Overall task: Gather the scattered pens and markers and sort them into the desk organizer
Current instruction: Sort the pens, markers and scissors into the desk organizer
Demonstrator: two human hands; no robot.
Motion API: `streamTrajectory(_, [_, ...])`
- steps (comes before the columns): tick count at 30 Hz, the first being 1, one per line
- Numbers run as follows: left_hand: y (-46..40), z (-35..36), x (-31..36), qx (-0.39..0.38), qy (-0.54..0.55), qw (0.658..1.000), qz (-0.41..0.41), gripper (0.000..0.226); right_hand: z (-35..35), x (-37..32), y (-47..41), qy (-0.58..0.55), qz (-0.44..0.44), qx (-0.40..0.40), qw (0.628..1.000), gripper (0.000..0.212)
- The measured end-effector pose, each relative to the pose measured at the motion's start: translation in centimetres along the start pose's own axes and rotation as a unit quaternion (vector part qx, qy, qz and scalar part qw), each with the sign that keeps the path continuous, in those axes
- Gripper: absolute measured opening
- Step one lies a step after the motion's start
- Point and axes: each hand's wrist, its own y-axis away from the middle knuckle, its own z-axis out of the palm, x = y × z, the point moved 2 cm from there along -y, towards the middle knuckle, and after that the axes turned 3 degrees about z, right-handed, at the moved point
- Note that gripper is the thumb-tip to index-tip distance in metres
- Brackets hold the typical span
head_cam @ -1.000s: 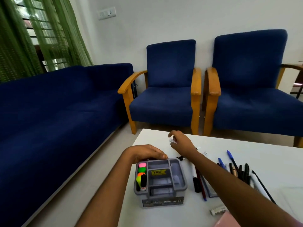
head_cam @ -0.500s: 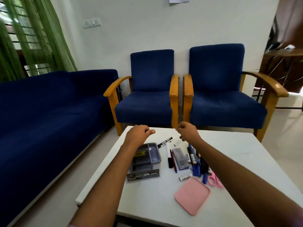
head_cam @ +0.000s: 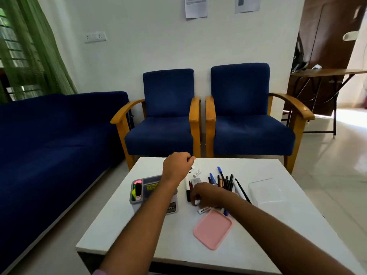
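Your right hand [head_cam: 206, 195] is down among the scattered pens and markers [head_cam: 224, 182] in the middle of the white counter [head_cam: 278, 225], its fingers curled around a small white-labelled marker [head_cam: 197, 202]. Your left hand [head_cam: 176, 167] hovers above and just beyond the grey desk organizer [head_cam: 142, 188], fingers curled; it seems to pinch something small at the fingertips, but what cannot be made out.

The organizer sits to the left of the pile, with highlighters [head_cam: 137, 190] upright in its left compartment. To do this step well, lift the marker clear of its neighbours before swinging left, and move your left forearm aside, since it covers most of the organizer's compartments. A pink tray [head_cam: 212, 229] lies nearest you, a clear lid [head_cam: 266, 192] to the right. Your right hand hides the items beneath it.
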Motion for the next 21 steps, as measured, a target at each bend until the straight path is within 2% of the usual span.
streamTrajectory(4, [-0.4, 0.2, -1.6, 0.009, -0.002, 0.999, -0.033, 0.036, 0.4, 0.1, -0.3, 0.023, -0.006, 0.015, 1.000, 0.028])
streamTrajectory(8, [-0.7, 0.9, -2.3, 0.014, -0.011, 0.998, -0.055, 0.035, 0.3, 0.5, -0.3, -0.030, -0.011, 0.015, 0.999, 0.025])
streamTrajectory(12, [-1.6, 1.6, -2.8, 0.026, -0.022, 0.995, -0.099, 0.034, 0.5, 0.9, 0.3, -0.069, -0.019, -0.037, 0.997, 0.028])
streamTrajectory(18, [-4.1, 4.4, -1.4, -0.070, -0.051, 0.989, -0.120, 0.023, 0.6, 1.8, 0.3, -0.087, -0.030, -0.044, 0.995, 0.027])
streamTrajectory(21, [-5.4, 7.6, -0.8, -0.124, -0.057, 0.983, -0.125, 0.024, 0.3, 2.2, 0.3, -0.090, -0.036, -0.039, 0.995, 0.031])
